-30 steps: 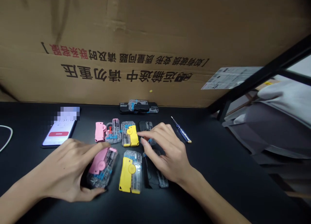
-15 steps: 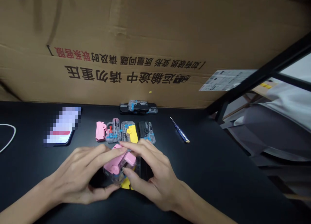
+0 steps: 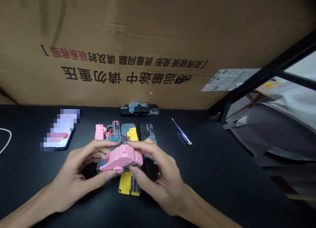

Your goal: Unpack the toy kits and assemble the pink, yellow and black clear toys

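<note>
right now both my hands are on the pink and clear gadget (image 3: 120, 160), which is lifted off the black bench (image 3: 222, 175) and tilted, pink side up, just in front of me. my left hand (image 3: 74, 177) has its grip pinching the gadget's left end, thumb underneath and fingers curled over the top. my right hand (image 3: 160, 175) has its grip pinching the right end, index finger along the upper edge and thumb pressed in from below.

directly under the gadget, lying flat on the bench, is a yellow and clear gadget (image 3: 128, 186), partly hidden by my hands. a black one (image 3: 149, 167) lies just beside it to the right, mostly covered by my right hand.

beyond my fingers sits a row of three more: a pink one (image 3: 106, 134), a yellow one (image 3: 130, 134) and a black one (image 3: 147, 132), close together side by side. farther back, near the cardboard box (image 3: 158, 40) standing along the rear of the bench, is another black gadget (image 3: 139, 109).

a small screwdriver (image 3: 181, 135) lies well apart to the right. a phone (image 3: 58, 135) rests to the left, and a white cable (image 3: 6, 140) curves in at the far left edge.
</note>
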Action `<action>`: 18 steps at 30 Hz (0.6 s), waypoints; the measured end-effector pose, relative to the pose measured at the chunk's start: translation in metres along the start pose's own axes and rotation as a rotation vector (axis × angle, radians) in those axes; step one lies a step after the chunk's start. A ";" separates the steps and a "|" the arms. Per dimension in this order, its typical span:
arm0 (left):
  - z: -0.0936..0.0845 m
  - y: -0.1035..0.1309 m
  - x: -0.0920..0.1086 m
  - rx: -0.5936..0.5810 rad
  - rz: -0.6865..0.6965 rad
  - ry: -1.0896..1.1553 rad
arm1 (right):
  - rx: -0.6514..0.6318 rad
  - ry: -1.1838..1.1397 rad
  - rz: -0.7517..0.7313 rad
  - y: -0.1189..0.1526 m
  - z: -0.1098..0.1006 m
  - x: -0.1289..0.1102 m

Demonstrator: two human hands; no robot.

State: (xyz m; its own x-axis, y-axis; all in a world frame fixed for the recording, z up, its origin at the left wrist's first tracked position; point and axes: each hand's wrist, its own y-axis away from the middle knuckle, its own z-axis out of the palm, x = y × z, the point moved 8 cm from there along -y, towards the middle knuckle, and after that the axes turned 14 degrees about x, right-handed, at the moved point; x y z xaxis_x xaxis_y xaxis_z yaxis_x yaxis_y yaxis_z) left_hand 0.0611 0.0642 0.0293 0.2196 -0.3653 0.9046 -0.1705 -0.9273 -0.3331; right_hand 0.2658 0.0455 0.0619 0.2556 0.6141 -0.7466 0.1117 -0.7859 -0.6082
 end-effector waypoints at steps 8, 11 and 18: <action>0.008 0.006 0.021 -0.114 0.199 -0.086 | 0.114 -0.002 -0.266 0.001 0.000 -0.016; 0.008 0.005 0.025 -0.107 0.204 -0.076 | 0.132 -0.013 -0.268 0.001 -0.001 -0.017; -0.003 -0.005 0.025 -0.015 0.136 0.069 | 0.129 0.000 -0.225 -0.003 -0.005 -0.008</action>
State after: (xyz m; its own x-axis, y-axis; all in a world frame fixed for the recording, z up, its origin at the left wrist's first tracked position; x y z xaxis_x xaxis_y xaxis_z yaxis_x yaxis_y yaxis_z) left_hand 0.0648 0.0601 0.0539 0.1272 -0.4802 0.8679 -0.2088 -0.8684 -0.4499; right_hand 0.2681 0.0432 0.0711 0.2383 0.7725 -0.5887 0.0426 -0.6139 -0.7883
